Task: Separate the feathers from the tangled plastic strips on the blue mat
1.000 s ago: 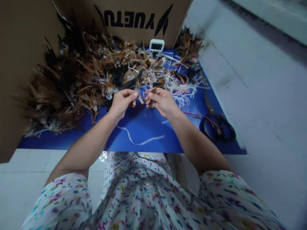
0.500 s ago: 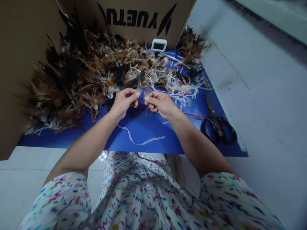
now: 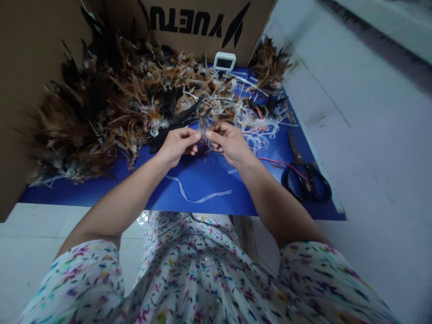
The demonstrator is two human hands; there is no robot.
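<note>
Thumb and fingers of my left hand (image 3: 182, 143) are pinched together on a small brown feather (image 3: 202, 124). My right hand (image 3: 228, 141) pinches at the same spot, its fingertips almost touching the left ones, with a wisp of feather between them. The finest parts in the fingertips are too small to make out. Just beyond both hands spreads a large heap of brown and black feathers (image 3: 131, 90). Tangled white ribbon (image 3: 256, 121) lies behind my right hand. A loose strip of clear ribbon (image 3: 192, 198) curls on the blue table (image 3: 202, 180) below my hands.
Black-handled scissors (image 3: 307, 180) lie at the table's right edge, with a red cord (image 3: 286, 163) across the handles. A small white digital display (image 3: 224, 61) stands before a cardboard box (image 3: 195, 42). Another feather bundle (image 3: 270, 63) sits at the back right.
My two hands have come closer together, the left one moving slightly right. The feather tuft between the fingertips shows more clearly. Scissors and heap stay put.
</note>
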